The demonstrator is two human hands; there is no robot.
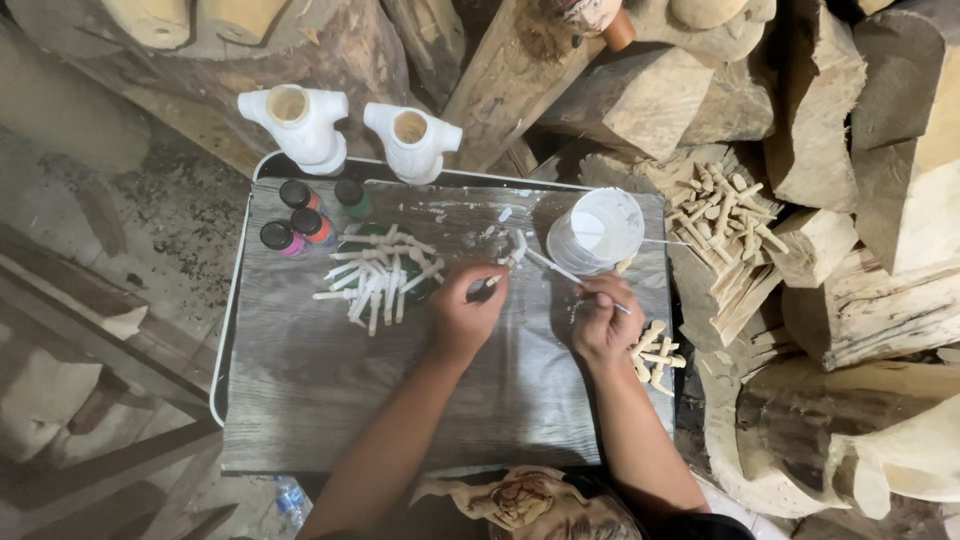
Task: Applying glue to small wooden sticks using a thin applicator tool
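- I saw my left hand (465, 312) resting on the grey wood-grain tabletop (330, 400), fingers pinched narrowly on a small white wooden piece (497, 279) held just above the surface near the middle of the table.
- My right hand (603, 318) was closed around a thin brush (556, 267), whose handle ran up and to the left, its tip close to the small piece in my left fingers.
- A white cup of paint (597, 230) stood on the table just beyond my right hand, near the far right corner.
- To the left of my left hand lay a heap of white-painted pegs (378, 275) spread over a green lid-like disc, which was mostly hidden beneath them.
- Four small paint bottles (300, 220) with dark caps stood together beside that heap, at the far left corner.
- Two white carved torso figures (350, 130) sat upright just past the table's far edge, side by side.
- A few unpainted pegs (655, 355) lay at the right edge of the table, next to my right wrist.
- A larger pile of bare wooden pegs (725, 215) rested on the log blocks (850, 200) to the right, well apart from the table.
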